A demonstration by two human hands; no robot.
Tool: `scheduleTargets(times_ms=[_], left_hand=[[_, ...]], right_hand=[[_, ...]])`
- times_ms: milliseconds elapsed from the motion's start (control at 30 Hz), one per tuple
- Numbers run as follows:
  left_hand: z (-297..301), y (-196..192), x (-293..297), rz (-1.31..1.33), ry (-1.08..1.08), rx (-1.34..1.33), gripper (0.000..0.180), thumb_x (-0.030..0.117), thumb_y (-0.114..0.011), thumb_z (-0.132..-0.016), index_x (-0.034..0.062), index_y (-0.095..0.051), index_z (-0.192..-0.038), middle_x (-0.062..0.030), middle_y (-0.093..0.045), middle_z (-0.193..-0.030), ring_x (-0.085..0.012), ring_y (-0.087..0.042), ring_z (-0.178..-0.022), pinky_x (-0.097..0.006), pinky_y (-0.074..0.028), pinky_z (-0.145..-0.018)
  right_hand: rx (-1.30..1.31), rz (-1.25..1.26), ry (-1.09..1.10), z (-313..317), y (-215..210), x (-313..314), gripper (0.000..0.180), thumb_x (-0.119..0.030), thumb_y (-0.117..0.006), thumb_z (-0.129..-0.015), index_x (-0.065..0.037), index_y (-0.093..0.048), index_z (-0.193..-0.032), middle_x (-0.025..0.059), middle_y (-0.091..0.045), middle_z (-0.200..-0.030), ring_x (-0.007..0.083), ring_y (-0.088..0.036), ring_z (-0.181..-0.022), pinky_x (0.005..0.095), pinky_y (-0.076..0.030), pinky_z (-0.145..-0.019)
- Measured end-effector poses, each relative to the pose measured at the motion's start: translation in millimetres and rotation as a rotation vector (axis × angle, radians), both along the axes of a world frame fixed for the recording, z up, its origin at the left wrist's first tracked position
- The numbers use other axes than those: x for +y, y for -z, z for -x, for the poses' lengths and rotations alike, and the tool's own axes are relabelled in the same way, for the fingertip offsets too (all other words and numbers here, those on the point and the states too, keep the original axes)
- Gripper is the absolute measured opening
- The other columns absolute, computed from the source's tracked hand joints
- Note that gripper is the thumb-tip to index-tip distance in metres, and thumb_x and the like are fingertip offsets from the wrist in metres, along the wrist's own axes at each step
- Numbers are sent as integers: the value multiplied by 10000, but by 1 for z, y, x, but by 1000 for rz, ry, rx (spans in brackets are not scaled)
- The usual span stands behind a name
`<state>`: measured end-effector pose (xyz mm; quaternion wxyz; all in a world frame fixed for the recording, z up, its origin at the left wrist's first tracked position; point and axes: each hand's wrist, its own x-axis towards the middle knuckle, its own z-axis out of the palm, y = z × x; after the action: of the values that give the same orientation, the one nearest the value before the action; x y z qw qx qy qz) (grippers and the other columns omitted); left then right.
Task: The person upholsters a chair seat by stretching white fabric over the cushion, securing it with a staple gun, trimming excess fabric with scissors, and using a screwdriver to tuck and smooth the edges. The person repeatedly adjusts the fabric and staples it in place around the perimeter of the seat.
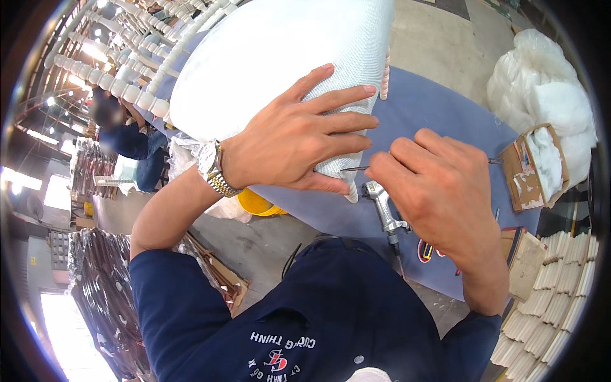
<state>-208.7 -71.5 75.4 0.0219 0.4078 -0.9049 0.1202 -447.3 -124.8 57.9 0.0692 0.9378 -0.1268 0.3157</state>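
My left hand (299, 134), with a metal watch (215, 167) on its wrist, lies with fingers spread over the edge of a white fabric-covered cushion or seat (248, 70). The palm presses on the woven cloth near its lower corner. My right hand (433, 184) is closed round a thin metal pointed tool (355, 169). Its tip touches the fabric at that corner, just beyond my left thumb. Most of the tool is hidden inside the right fist. A silver air gun (384, 210) with a hose lies on the blue-grey tabletop just below the right hand.
A torn cardboard box (531, 169) with white stuffing stands at the right, beside a plastic-wrapped white bundle (541, 83). White turned spindles (114, 83) rise at upper left. A yellow bucket (258, 202) sits below the left forearm. Another person (130, 137) is at far left.
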Motion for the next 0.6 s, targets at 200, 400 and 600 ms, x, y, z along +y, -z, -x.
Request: scheduleTargets(times_ms=[200,400,600], left_hand=[[-1,5,0,34,14,55,562,615,-726,-768,177,-766,-1117,26,-647,-1354,-215,-392,-1475,-570,-218,-1238],[-2,7,1,51,13,62,559,605,-747,-749,179,-766,-1109,37,-649,-1344,-209,-397,-1471,-554,-230,-1240],[-1,7,0,72,25,50,575,607,-746,-753,182,-754,-1140,38,-645,-1343,-212,-402,-1466,-551,-234,-1237]], right_hand=[[37,-11,13,-4,-8,4,152,-189,-742,-754,-125,-604,-746,-12,-504,-704,147,-544,-657,309,-434,-523],[75,-11,8,-7,-16,8,108,-168,-708,-739,-118,-615,-763,-6,-501,-711,158,-541,-660,318,-426,-536],[161,33,53,-7,-24,14,92,-159,-677,-708,-113,-616,-760,-11,-513,-724,161,-549,-679,321,-429,-542]])
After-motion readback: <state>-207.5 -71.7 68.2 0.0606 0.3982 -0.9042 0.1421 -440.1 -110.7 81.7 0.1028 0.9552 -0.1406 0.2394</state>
